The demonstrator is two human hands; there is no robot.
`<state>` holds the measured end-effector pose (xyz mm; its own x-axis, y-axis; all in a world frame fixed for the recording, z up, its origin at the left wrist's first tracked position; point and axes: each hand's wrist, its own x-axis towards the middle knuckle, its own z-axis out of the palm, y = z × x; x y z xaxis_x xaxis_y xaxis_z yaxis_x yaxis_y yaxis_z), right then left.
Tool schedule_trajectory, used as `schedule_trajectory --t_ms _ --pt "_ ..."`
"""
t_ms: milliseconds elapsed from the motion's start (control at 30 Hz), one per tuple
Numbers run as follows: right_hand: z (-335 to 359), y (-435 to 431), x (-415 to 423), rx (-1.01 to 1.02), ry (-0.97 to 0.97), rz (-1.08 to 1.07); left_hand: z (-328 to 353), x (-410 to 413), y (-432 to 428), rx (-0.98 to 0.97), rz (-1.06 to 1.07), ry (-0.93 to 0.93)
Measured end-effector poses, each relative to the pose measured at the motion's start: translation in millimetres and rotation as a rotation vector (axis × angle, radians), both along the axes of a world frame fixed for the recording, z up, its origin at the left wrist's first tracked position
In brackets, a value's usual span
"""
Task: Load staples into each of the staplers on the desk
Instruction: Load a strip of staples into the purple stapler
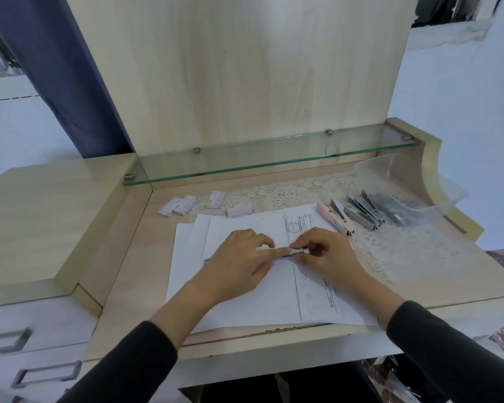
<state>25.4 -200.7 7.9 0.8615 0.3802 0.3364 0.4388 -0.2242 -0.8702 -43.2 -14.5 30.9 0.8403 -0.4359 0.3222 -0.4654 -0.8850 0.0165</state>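
Both hands meet over white papers (pixel 245 301) in the middle of the desk. My left hand (pixel 239 263) lies on a small stapler (pixel 287 255), its fingers stretched along it and hiding most of it. My right hand (pixel 323 254) pinches a short metal strip of staples (pixel 298 251) at the stapler's right end. A pink stapler (pixel 336 218) lies open at the right, beside two more open metal staplers (pixel 364 213). Several small staple boxes (pixel 181 205) sit at the back left of the papers.
A clear plastic container (pixel 413 193) holding dark items lies at the far right on a lace mat (pixel 297 193). A glass shelf (pixel 274 158) runs across the back. Drawers (pixel 26 344) with metal handles are at the lower left.
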Motion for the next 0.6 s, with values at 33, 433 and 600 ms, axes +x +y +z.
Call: schedule_trajectory --t_ms 33,433,600 --pt "-0.6 0.0 0.8 0.003 0.006 0.003 -0.5 2.2 -1.3 0.022 -0.017 0.005" --pt "-3.1 1.2 1.8 -0.044 -0.057 0.005 1.3 10.2 1.4 -0.052 -0.08 0.021" --pt "-3.5 3.4 2.4 -0.106 -0.042 0.012 -2.1 7.0 2.2 -0.083 -0.069 -0.008"
